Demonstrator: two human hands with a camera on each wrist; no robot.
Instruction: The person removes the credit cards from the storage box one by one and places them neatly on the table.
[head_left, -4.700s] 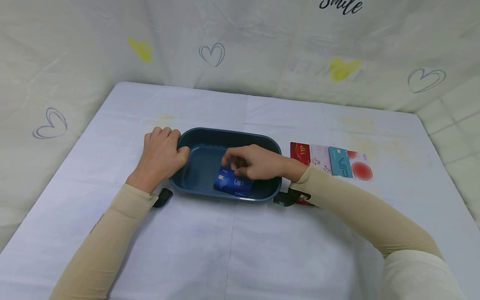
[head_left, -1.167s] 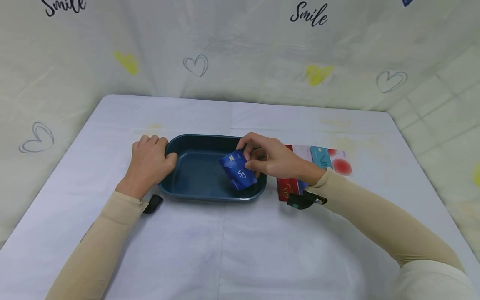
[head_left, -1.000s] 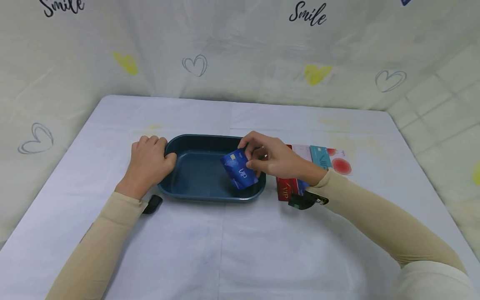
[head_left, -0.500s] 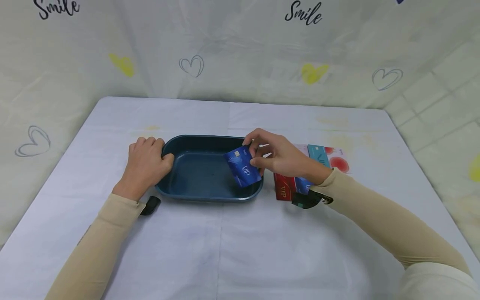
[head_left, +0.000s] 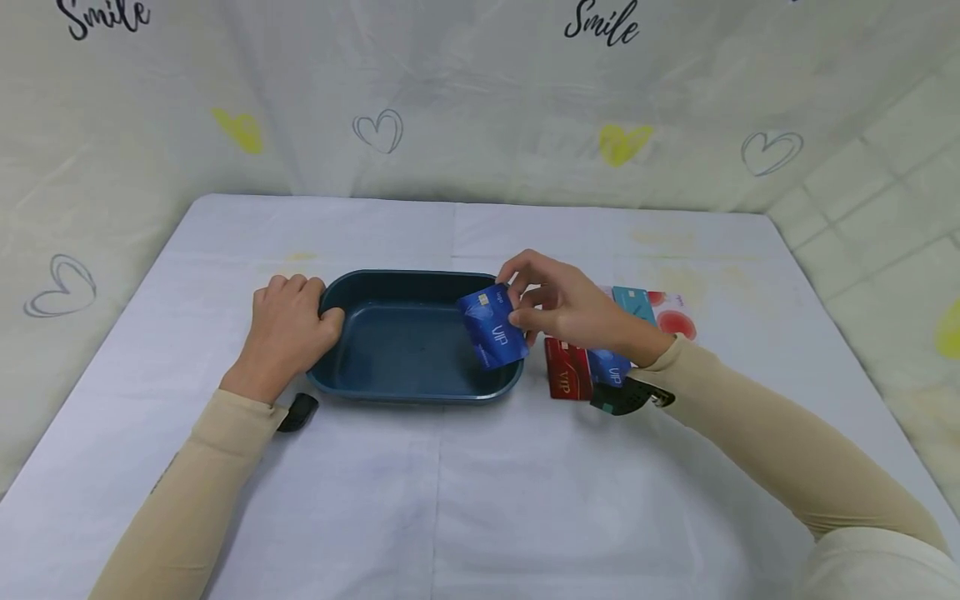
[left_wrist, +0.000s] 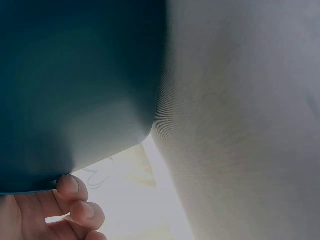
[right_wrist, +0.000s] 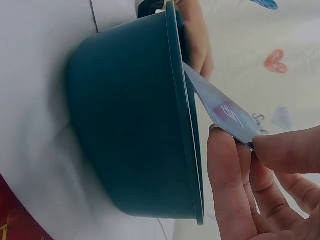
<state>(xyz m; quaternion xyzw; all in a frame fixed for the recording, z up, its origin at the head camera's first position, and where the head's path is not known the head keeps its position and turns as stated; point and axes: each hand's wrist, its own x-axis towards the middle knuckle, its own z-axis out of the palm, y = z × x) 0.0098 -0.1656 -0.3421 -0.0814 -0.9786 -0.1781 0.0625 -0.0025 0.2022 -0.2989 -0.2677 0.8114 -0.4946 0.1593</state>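
A dark teal-blue rectangular plastic basin (head_left: 397, 350) with rounded corners sits mid-table. My left hand (head_left: 288, 329) grips its left rim, thumb over the edge; in the left wrist view, fingertips (left_wrist: 82, 212) curl beneath the rim. Over the basin's right end, my right hand (head_left: 570, 304) pinches a blue VIP card (head_left: 491, 325) between thumb and fingers. The card is tilted, its printed face towards the head camera. From the right wrist view, the card (right_wrist: 220, 107) appears nearly edge-on, its far end close to the rim of the basin (right_wrist: 130, 110).
Right of the basin lie several cards: a red VIP card (head_left: 567, 371), a blue card (head_left: 606, 367), a teal card (head_left: 633, 302) and a white one with red circles (head_left: 675, 321). My right forearm partly covers them. A white cloth (head_left: 360, 517) covers the table.
My right hand has lifted the blue VIP card from the basin's floor, tilted it and drawn it rightwards to the right rim. The left hand keeps its grip. The head view has shifted slightly.
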